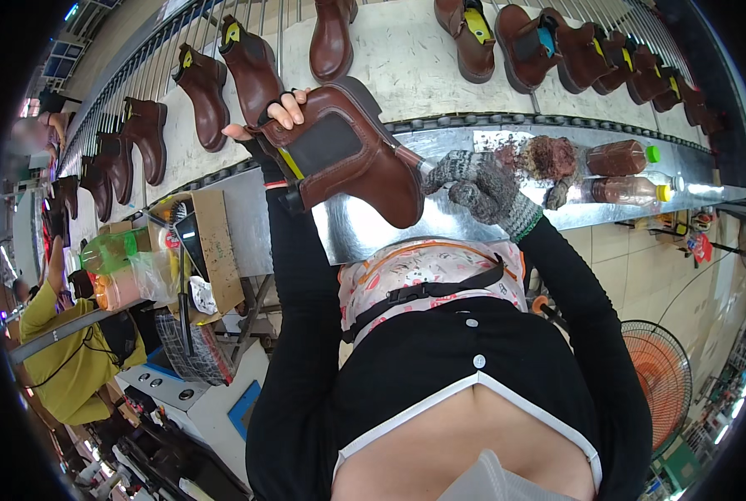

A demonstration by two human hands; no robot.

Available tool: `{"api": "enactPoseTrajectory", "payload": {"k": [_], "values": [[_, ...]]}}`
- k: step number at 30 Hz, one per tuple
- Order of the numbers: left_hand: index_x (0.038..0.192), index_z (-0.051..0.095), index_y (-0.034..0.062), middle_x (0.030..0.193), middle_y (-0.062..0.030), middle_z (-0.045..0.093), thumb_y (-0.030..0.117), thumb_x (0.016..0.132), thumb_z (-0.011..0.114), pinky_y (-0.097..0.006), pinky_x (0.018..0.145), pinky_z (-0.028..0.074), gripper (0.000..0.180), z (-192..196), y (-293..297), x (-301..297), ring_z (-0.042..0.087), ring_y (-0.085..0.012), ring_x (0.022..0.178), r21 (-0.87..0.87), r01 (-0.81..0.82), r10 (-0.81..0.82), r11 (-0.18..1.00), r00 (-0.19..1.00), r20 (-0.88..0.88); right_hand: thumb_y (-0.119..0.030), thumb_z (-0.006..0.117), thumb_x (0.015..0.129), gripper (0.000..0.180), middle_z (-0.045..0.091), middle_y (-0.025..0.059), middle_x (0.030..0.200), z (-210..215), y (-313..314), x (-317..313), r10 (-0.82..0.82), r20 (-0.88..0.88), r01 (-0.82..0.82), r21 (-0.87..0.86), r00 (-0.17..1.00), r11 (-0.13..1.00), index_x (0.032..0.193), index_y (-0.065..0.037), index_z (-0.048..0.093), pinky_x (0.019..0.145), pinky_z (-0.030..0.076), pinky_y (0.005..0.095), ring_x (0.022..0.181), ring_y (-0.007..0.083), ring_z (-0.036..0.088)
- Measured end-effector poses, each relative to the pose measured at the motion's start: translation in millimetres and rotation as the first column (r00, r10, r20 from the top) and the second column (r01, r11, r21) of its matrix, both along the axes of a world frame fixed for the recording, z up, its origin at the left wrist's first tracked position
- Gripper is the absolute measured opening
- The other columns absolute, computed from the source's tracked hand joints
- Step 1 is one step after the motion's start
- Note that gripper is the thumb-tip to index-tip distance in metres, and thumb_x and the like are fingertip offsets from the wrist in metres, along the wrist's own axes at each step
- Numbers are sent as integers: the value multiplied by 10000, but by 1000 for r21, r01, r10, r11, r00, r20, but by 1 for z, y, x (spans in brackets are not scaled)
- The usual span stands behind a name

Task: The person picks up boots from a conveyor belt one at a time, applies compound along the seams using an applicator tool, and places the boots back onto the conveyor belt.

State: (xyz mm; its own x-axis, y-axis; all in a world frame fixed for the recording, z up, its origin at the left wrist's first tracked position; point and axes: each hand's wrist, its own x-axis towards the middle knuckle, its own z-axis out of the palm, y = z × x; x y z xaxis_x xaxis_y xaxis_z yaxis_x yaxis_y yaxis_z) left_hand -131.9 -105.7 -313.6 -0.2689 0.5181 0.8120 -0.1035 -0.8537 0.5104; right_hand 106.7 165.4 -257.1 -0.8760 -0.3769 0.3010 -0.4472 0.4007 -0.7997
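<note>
A brown ankle boot (360,154) with a dark elastic side panel is held on its side above the metal ledge. My left hand (285,110) grips it by the shaft opening, fingers over the upper and thumb apart. My right hand (486,190), in a grey knitted glove, is closed around a small brush (412,159) with a metal band. The brush end meets the boot's edge near the sole; its bristles are hard to make out.
Brown boots (202,96) line the conveyor (406,50) ahead. On the ledge at right lie a stained brown clump (550,157) and two bottles, one green-capped (615,158), one yellow-capped (622,190). A cardboard box (217,242) stands at left; an orange fan (655,376) at right.
</note>
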Motion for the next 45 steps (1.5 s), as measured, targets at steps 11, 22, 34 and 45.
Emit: {"api": "enactPoseTrajectory", "payload": {"k": [11,22,34,45], "values": [[1021,608,-5,1052,-101,572,838,747,154,-355,1044,228,996,-63,-29,-35,443,-211,1081,211,-56,43,976,997,66,-308,468,882,314,652,102,927,-17,8,30,-67,145,71,-24,987,997,931,-68,665,754,475,356,831,263,616],[889,623,-11,939,-124,595,833,752,189,-356,1004,296,958,-72,-31,-25,494,-239,1023,-9,-373,350,928,860,371,-224,450,881,279,673,88,912,-32,6,50,-105,235,140,-138,966,980,947,-67,670,743,496,333,812,222,642],[725,624,-4,791,-134,602,839,741,220,-357,959,346,935,-16,-33,10,528,-268,965,-657,-508,825,557,424,372,-221,480,892,246,684,43,900,-44,3,65,-258,213,248,73,943,966,938,-72,670,749,499,291,835,200,653],[692,571,-8,711,-167,617,837,718,331,-395,784,479,879,-30,-13,7,595,-324,744,-702,-565,897,434,200,393,-32,622,798,175,682,53,903,-82,9,69,-181,493,396,-378,851,837,968,-26,663,712,504,247,812,121,642]]}}
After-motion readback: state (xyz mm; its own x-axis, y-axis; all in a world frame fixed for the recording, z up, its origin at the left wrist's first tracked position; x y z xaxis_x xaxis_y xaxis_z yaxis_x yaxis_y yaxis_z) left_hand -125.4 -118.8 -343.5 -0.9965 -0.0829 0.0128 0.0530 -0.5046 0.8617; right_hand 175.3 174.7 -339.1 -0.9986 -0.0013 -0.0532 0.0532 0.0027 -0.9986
